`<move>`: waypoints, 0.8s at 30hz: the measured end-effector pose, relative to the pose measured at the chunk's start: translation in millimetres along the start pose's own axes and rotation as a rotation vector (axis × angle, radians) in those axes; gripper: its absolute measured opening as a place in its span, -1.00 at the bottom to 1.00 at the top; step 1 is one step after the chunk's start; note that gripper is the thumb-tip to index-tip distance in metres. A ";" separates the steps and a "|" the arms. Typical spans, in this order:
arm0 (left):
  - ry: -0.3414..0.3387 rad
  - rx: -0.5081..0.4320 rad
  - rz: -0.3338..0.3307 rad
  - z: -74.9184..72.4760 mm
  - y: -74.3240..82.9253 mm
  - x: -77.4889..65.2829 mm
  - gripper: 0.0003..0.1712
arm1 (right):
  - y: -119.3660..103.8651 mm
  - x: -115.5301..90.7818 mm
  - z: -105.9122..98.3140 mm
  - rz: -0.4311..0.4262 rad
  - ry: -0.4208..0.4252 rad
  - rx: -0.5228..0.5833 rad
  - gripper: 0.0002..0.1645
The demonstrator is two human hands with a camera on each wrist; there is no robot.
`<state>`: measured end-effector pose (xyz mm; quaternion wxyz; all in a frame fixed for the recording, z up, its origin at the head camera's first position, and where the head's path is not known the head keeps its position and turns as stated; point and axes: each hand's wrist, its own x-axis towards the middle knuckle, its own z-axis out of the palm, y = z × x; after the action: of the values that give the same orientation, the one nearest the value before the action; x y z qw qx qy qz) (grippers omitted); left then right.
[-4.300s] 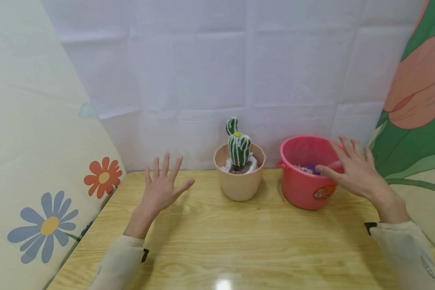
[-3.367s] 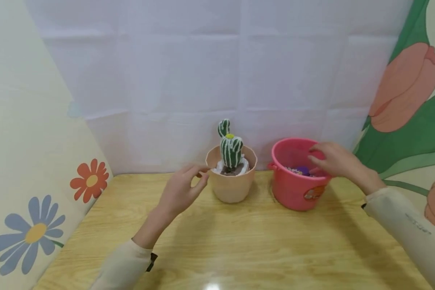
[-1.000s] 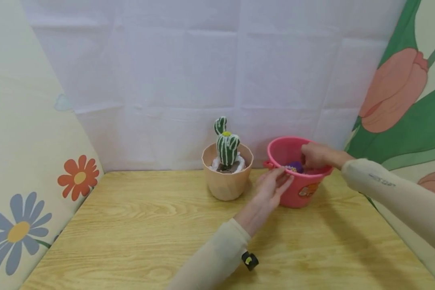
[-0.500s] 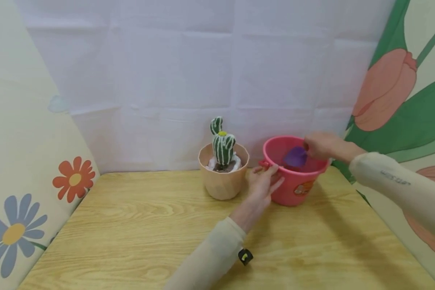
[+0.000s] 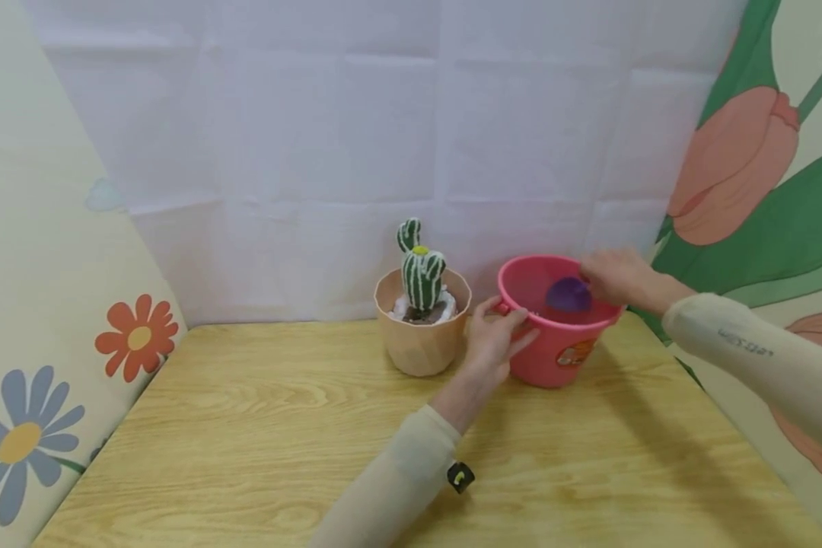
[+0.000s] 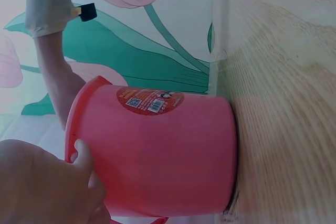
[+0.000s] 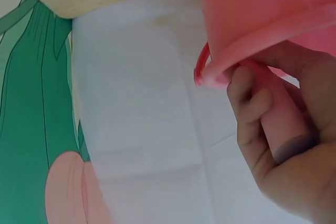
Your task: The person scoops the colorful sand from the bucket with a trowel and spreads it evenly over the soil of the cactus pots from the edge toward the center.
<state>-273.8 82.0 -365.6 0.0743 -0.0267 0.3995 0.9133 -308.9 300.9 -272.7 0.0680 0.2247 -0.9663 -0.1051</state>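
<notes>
A pink bucket point(image 5: 555, 358) stands on the wooden table, with an orange-red label on its side. My left hand point(image 5: 489, 339) grips its near left rim, as the left wrist view also shows, where that hand point(image 6: 47, 184) covers part of the rim. Over the right side of the bucket, my right hand point(image 5: 616, 275) holds a small shovel point(image 5: 567, 295) with a purple blade inside the bucket. Its pink handle point(image 7: 281, 111) lies in the curled fingers in the right wrist view. Most of the bucket's contents are hidden in the head view.
A peach pot point(image 5: 421, 350) with a knitted green and white cactus point(image 5: 422, 285) stands just left of the bucket. White cloth point(image 5: 301, 152) hangs behind the table point(image 5: 246, 457), and flower-printed panels flank both sides.
My left hand came across to the bucket rim. The right hand reached into the bucket, took the shovel and lifted its blade, which has since shifted slightly right.
</notes>
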 end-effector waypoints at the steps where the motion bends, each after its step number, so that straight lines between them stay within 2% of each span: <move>1: -0.003 -0.017 -0.014 0.0 0.5 0.1 -0.36 | 0.5 0.5 1.4 0.006 -0.012 0.008 -0.78; 6: -0.029 -0.084 -0.066 -0.7 2.3 1.5 -0.31 | 1.9 5.5 7.7 0.029 -0.064 0.059 -0.70; 15: -0.036 -0.110 -0.075 -0.3 1.1 2.3 -0.33 | 2.6 11.5 16.4 -0.008 -0.083 0.134 -0.68; 24: -0.018 -0.105 -0.072 0.3 -0.3 1.4 -0.33 | 1.3 16.9 22.1 0.005 -0.095 0.161 -0.70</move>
<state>-275.1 82.5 -365.7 0.1093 -0.0366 0.3490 0.9300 -328.3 298.2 -292.4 0.0041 0.2219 -0.9743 -0.0374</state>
